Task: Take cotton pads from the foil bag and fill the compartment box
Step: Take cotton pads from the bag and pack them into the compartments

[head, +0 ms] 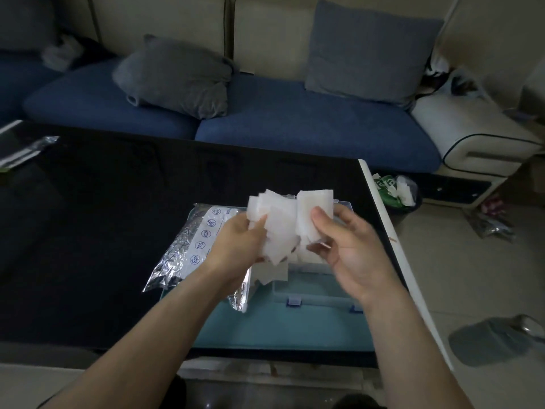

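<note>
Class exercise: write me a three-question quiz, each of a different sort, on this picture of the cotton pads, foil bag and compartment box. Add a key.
1. True or false: both hands hold pads.
2. The foil bag lies on which side of the box? A) the person's left B) the person's right C) behind it
3. Fill in: the left hand and right hand hold the pads ____ the box.

Key: 1 true; 2 A; 3 above
</note>
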A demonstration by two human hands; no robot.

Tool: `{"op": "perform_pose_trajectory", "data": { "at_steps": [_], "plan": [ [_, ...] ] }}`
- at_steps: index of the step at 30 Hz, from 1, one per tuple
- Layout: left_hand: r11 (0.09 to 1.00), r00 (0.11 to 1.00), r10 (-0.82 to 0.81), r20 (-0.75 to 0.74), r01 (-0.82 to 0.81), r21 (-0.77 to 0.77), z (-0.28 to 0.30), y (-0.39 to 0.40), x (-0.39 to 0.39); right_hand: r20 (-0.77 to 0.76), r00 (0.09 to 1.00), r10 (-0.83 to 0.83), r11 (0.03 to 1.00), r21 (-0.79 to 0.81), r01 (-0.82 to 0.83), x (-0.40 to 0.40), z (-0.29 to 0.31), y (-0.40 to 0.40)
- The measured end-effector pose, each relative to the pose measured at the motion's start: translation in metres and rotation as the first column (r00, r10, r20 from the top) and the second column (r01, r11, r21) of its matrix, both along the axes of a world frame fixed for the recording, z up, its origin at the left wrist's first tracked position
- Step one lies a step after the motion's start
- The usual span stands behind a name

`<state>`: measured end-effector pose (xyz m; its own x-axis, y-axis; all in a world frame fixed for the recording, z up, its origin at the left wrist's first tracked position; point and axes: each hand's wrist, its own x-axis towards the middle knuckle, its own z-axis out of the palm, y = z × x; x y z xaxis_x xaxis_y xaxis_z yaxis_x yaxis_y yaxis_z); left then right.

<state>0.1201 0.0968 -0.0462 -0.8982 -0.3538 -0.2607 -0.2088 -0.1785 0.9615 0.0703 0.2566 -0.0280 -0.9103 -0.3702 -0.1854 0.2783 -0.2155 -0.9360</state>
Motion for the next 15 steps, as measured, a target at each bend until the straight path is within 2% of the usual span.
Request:
{"op": "perform_pose_trajectory", "data": {
  "at_steps": [2, 3, 7, 9, 11, 15],
  "plan": [
    [0.989, 0.989, -0.126, 0.082, 0.131, -0.065, -0.002, -0.003, 0.004, -0.154, 0.988, 0.034, 0.977, 0.212, -0.001, -0.005, 0.003, 0.012],
    [0.981, 0.979, -0.167, 0.116, 0.176, -0.076, -0.003, -0.002, 0.005, -0.169, 0.983, 0.076, 0.963, 0.269, -0.028, -0.008, 0.004, 0.017],
    [0.974, 0.966, -0.215, 0.143, 0.222, -0.039, -0.005, 0.004, 0.007, -0.05, 0.982, 0.18, 0.923, 0.354, -0.151, -0.009, 0.004, 0.024],
    [0.985, 0.978, -0.171, 0.118, 0.173, -0.007, -0.005, 0.008, 0.007, 0.015, 0.986, 0.166, 0.932, 0.325, -0.162, -0.007, 0.002, 0.02],
    [0.993, 0.99, -0.116, 0.082, 0.115, 0.011, -0.004, 0.011, 0.006, 0.086, 0.985, 0.151, 0.958, 0.232, -0.167, -0.003, 0.0, 0.014],
    [0.994, 0.995, 0.099, 0.024, -0.1, 0.047, -0.007, 0.015, 0.002, 0.206, 0.971, 0.119, 0.99, 0.052, -0.132, 0.005, -0.003, 0.004]
  ]
}}
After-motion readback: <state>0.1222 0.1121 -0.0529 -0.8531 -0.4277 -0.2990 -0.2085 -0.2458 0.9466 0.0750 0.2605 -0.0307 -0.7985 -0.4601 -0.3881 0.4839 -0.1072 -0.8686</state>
